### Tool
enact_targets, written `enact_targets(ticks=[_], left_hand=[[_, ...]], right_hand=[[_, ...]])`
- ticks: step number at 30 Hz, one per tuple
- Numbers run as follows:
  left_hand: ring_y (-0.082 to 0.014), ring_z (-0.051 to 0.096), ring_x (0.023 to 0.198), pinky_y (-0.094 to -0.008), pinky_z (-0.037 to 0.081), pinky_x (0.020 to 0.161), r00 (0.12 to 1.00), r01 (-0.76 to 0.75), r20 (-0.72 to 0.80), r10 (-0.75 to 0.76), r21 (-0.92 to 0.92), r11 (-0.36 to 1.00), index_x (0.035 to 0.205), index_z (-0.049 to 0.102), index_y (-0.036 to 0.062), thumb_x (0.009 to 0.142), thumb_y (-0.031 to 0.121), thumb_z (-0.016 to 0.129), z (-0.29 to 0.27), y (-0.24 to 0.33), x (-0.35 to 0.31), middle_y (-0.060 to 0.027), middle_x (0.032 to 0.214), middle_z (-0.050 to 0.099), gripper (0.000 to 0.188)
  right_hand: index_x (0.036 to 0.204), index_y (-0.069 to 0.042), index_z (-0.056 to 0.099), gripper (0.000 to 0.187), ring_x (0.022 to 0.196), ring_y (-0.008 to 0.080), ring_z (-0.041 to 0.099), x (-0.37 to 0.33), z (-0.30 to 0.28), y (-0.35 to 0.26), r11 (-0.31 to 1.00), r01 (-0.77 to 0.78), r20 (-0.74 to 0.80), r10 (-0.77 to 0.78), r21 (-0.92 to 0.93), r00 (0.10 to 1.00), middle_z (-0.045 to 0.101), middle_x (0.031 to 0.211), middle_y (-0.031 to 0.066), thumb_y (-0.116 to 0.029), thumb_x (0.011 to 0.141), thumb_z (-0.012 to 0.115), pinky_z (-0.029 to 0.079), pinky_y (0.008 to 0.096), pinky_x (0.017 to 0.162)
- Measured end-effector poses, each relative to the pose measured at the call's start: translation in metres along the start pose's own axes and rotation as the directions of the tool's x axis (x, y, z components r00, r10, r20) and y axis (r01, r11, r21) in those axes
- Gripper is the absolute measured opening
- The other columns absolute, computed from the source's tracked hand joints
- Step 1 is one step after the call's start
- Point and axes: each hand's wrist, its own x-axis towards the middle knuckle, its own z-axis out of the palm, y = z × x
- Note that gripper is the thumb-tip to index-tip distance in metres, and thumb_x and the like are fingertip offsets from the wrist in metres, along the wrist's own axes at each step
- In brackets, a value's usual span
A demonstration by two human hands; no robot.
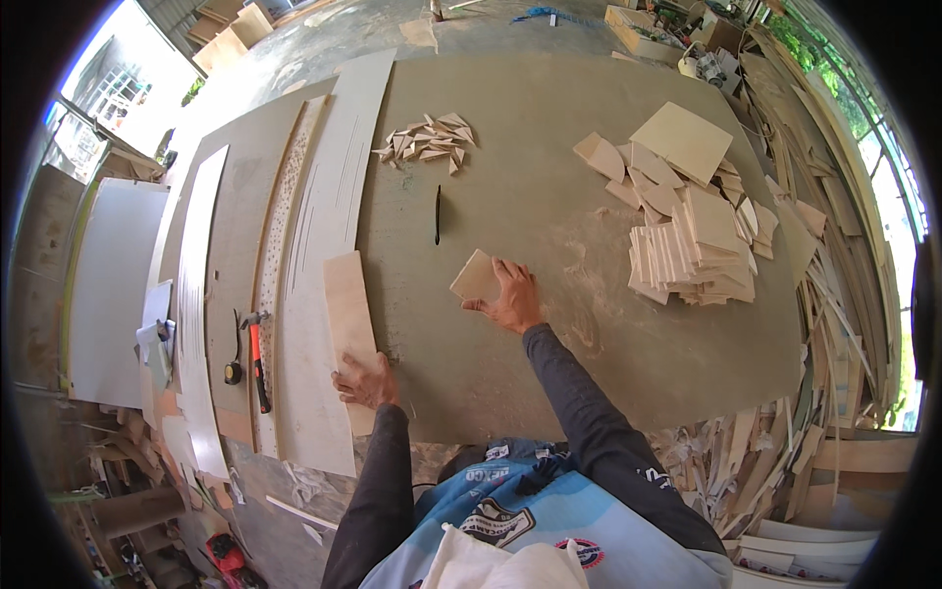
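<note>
A long, pale plywood strip (348, 299) lies left of centre, tilted slightly, partly over the white panel. My left hand (366, 381) is on the strip's near part, its fingers curled across the wood towards the left edge. To the right of it, my right hand (512, 297) grips a small plywood piece (475, 276) by its right side, thumb at the near edge and fingers at the far one. Just beyond that piece lies a thin black pen-like stick (438, 214). Farther off is a small heap of wooden offcuts (429, 140), many of them pointed.
A large pile of cut plywood pieces (692, 236) covers the table's right side. A hammer (258, 363) with a red-and-black handle and a tape measure (233, 373) lie at left, near a long white panel (339, 167). Scrap boards (824, 216) crowd the right edge.
</note>
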Motion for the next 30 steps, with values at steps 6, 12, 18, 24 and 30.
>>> enact_targets(ticks=[6,12,18,24,30], left_hand=[[-0.0474,0.01,0.153,-0.0604,0.0,0.124,0.99,0.088,0.097,-0.1,0.12,0.989,0.164,0.014,0.0131,0.096,0.05,0.057,0.006,0.016,-0.014,-0.0369,0.161,0.015,0.089],[-0.0474,0.008,0.154,-0.0601,-0.001,0.124,0.972,0.119,0.181,-0.152,0.18,0.977,0.165,0.008,0.0128,0.097,0.05,0.054,0.0,0.029,-0.011,-0.0366,0.161,0.012,0.09],[-0.0473,0.008,0.154,-0.06,0.0,0.124,0.961,0.136,0.214,-0.177,0.196,0.971,0.165,0.008,0.0118,0.097,0.051,0.054,-0.003,0.03,-0.007,-0.036,0.162,0.011,0.09],[-0.0478,0.009,0.153,-0.0603,0.001,0.124,0.969,0.123,0.181,-0.166,0.224,0.967,0.165,0.009,0.012,0.097,0.051,0.054,0.0,0.031,-0.009,-0.0363,0.161,0.013,0.09],[-0.0466,0.012,0.153,-0.0609,0.003,0.123,0.98,0.12,0.133,-0.149,0.204,0.972,0.165,0.009,0.0154,0.097,0.049,0.056,0.008,0.025,-0.009,-0.0347,0.161,0.015,0.089]], right_hand=[[0.137,0.003,0.059,0.055,0.135,0.035,0.048,0.005,-0.009,0.03,0.816,-0.416,0.135,0.396,0.402,0.908,0.055,0.144,0.0197,-0.03,0.093,0.065,0.042,0.0516,0.11],[0.147,-0.009,0.054,0.071,0.146,0.0316,0.036,0.052,-0.023,0.013,0.907,0.39,0.432,-0.292,-0.158,0.853,0.039,0.161,0.012,-0.004,0.077,0.063,0.033,0.0485,0.119],[0.154,-0.016,0.047,0.085,0.138,0.034,0.039,0.083,-0.028,0.007,0.845,0.521,0.75,-0.266,-0.12,0.605,0.035,0.163,0.009,-0.02,0.075,0.077,0.039,0.0497,0.116],[0.145,-0.007,0.055,0.089,0.132,0.0351,0.042,0.073,-0.006,0.025,0.954,0.242,0.48,-0.131,-0.176,0.867,0.046,0.154,0.0097,-0.048,0.072,0.085,0.045,0.0478,0.111],[0.144,-0.005,0.056,0.086,0.131,0.0365,0.043,0.08,0.013,0.002,0.958,0.196,0.432,-0.09,-0.208,0.897,0.045,0.156,0.0129,-0.047,0.075,0.083,0.045,0.0469,0.113]])
